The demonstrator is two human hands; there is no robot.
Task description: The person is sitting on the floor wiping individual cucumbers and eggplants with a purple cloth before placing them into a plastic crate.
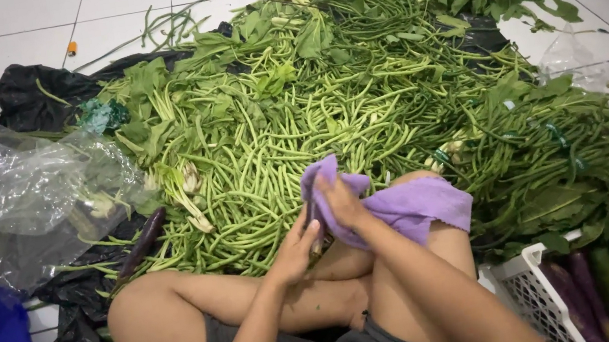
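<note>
While my right hand [342,204] grips the cloth [404,204], fingers closed, my left hand [298,250] pinches a thin dark tool [311,214]; beans [278,151] at twelve o'clock.

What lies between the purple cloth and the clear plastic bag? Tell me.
In the head view, a heap of green beans fills the stretch between the purple cloth and the clear plastic bag, with one dark eggplant at the heap's near edge.
</note>
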